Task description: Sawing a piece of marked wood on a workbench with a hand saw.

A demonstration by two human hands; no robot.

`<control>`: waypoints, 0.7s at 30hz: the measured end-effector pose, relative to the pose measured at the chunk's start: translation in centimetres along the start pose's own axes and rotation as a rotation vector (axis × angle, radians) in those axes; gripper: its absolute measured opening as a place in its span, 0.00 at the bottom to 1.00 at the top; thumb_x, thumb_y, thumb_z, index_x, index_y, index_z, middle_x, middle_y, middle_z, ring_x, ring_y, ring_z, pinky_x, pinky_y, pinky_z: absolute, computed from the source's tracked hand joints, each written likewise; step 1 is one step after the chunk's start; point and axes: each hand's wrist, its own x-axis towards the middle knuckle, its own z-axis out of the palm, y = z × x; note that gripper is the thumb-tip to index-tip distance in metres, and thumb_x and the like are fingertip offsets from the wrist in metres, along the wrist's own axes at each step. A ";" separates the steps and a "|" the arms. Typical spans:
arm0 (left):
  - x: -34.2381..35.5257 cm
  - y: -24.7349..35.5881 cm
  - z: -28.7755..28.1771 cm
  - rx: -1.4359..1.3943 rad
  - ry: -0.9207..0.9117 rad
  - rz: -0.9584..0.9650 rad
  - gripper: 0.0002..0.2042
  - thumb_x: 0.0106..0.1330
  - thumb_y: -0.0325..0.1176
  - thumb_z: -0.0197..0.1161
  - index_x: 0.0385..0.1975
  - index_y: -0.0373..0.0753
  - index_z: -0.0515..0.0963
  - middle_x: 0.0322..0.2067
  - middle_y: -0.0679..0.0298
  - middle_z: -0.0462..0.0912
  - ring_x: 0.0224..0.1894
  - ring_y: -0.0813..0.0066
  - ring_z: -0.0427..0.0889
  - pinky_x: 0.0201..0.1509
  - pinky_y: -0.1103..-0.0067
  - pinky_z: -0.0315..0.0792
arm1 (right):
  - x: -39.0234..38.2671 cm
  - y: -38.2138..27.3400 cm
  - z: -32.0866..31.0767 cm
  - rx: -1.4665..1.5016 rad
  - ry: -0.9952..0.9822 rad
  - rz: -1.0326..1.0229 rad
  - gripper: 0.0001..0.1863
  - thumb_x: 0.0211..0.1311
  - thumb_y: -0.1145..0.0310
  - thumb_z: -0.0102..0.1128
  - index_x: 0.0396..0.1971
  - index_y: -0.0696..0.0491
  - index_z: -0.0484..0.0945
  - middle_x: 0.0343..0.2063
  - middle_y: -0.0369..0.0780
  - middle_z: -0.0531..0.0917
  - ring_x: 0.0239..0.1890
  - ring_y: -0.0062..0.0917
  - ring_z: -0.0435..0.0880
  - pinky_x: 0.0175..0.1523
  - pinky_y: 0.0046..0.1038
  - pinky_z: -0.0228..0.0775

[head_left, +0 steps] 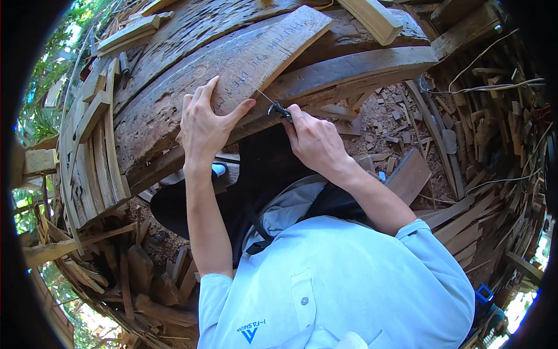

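A pale wooden board (273,49) with handwritten marks lies slanted across a heavy timber beam (354,72). My left hand (206,119) spans the near end of this board, thumb and fingers spread wide against it, steadying it. Just right of the board's edge, my right hand (317,139) is closed around a small thin-bladed hand tool (281,110). Its dark end pokes out past my fingers, and a fine, straight metal strip runs from it to the board's edge. The rest of the tool is hidden in my grip.
A weathered slab (168,87) lies along the far side, with loose sticks (96,110) at its left. Another wood block (375,20) rests on top of the timbers. Wood scraps (392,119) litter the ground, offcuts (465,224) are stacked at right, and wires (494,88) hang there.
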 end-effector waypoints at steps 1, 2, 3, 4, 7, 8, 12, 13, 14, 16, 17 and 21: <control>0.0 0.1 -0.1 -0.004 -0.013 -0.004 0.51 0.54 0.74 0.75 0.68 0.36 0.79 0.59 0.58 0.86 0.59 0.57 0.80 0.65 0.62 0.76 | 0.1 -0.2 -0.2 -0.004 -0.001 0.009 0.11 0.78 0.66 0.58 0.47 0.59 0.73 0.28 0.51 0.87 0.29 0.47 0.90 0.32 0.44 0.83; 0.0 0.1 -0.1 0.000 -0.014 -0.004 0.51 0.54 0.74 0.75 0.68 0.36 0.79 0.59 0.58 0.86 0.59 0.57 0.80 0.65 0.62 0.76 | 0.2 -0.3 -0.3 0.000 0.000 0.010 0.11 0.78 0.66 0.58 0.47 0.59 0.73 0.28 0.51 0.87 0.29 0.47 0.90 0.32 0.44 0.83; 0.0 0.2 0.0 0.003 -0.010 -0.005 0.50 0.54 0.73 0.75 0.67 0.36 0.80 0.58 0.57 0.86 0.58 0.56 0.80 0.65 0.63 0.77 | 0.3 -0.3 -0.5 0.000 -0.039 0.025 0.11 0.78 0.65 0.58 0.47 0.59 0.74 0.27 0.52 0.87 0.29 0.48 0.90 0.33 0.46 0.83; 0.0 0.2 0.1 0.006 -0.007 -0.010 0.49 0.54 0.73 0.75 0.66 0.35 0.81 0.58 0.57 0.86 0.58 0.56 0.80 0.65 0.63 0.77 | 0.3 -0.3 -0.7 0.000 -0.081 0.038 0.11 0.78 0.65 0.58 0.47 0.58 0.74 0.26 0.54 0.87 0.29 0.50 0.90 0.34 0.48 0.83; -0.1 0.1 0.2 0.022 0.009 0.001 0.47 0.55 0.71 0.75 0.64 0.35 0.82 0.56 0.56 0.87 0.57 0.55 0.80 0.64 0.63 0.77 | 0.4 -0.5 -1.0 0.048 -0.121 0.068 0.11 0.79 0.65 0.57 0.47 0.58 0.74 0.25 0.56 0.87 0.30 0.54 0.90 0.36 0.52 0.83; -0.2 -0.1 0.3 0.024 0.011 -0.015 0.47 0.55 0.71 0.75 0.64 0.35 0.82 0.56 0.56 0.87 0.57 0.55 0.80 0.64 0.63 0.77 | 0.6 -0.6 -1.0 0.051 -0.133 0.058 0.11 0.79 0.65 0.57 0.47 0.58 0.74 0.25 0.56 0.87 0.30 0.54 0.90 0.36 0.52 0.83; -0.1 0.4 0.5 0.073 0.069 0.028 0.47 0.57 0.71 0.75 0.64 0.33 0.82 0.52 0.53 0.87 0.56 0.55 0.80 0.63 0.62 0.78 | 0.2 0.0 -0.8 0.146 -0.193 0.143 0.11 0.80 0.65 0.55 0.48 0.59 0.75 0.27 0.59 0.87 0.32 0.59 0.88 0.38 0.57 0.81; 0.0 0.3 0.8 0.052 0.046 0.033 0.47 0.57 0.72 0.74 0.64 0.33 0.82 0.52 0.53 0.86 0.57 0.55 0.80 0.63 0.63 0.78 | -0.3 0.3 -0.7 0.134 -0.167 0.148 0.11 0.80 0.64 0.55 0.48 0.58 0.75 0.27 0.59 0.87 0.32 0.59 0.88 0.38 0.57 0.81; 0.2 0.1 0.8 0.036 0.030 0.041 0.48 0.57 0.72 0.73 0.64 0.32 0.82 0.52 0.53 0.86 0.57 0.55 0.79 0.63 0.63 0.78 | -0.6 0.7 -0.5 0.127 -0.133 0.146 0.12 0.80 0.64 0.55 0.48 0.58 0.75 0.27 0.59 0.87 0.32 0.59 0.88 0.38 0.57 0.81; 0.2 -0.8 1.0 0.045 0.040 0.029 0.49 0.57 0.73 0.72 0.65 0.31 0.81 0.53 0.52 0.85 0.58 0.55 0.79 0.64 0.62 0.78 | -2.6 1.7 -0.3 0.120 -0.140 0.132 0.12 0.80 0.64 0.55 0.49 0.58 0.75 0.27 0.59 0.86 0.33 0.59 0.88 0.37 0.55 0.80; -0.1 -1.1 0.9 0.037 0.039 0.025 0.49 0.57 0.73 0.72 0.65 0.31 0.81 0.54 0.52 0.85 0.59 0.54 0.79 0.65 0.61 0.78 | -4.1 2.3 -0.6 0.118 -0.172 0.164 0.12 0.80 0.65 0.55 0.50 0.59 0.75 0.26 0.59 0.86 0.32 0.58 0.88 0.37 0.55 0.79; 0.0 -1.0 0.9 0.028 0.008 0.023 0.50 0.58 0.74 0.72 0.66 0.31 0.80 0.56 0.51 0.84 0.60 0.54 0.79 0.67 0.61 0.78 | -11.7 5.9 -4.0 0.100 -0.212 0.186 0.10 0.79 0.69 0.56 0.51 0.59 0.75 0.25 0.57 0.84 0.30 0.58 0.87 0.34 0.54 0.75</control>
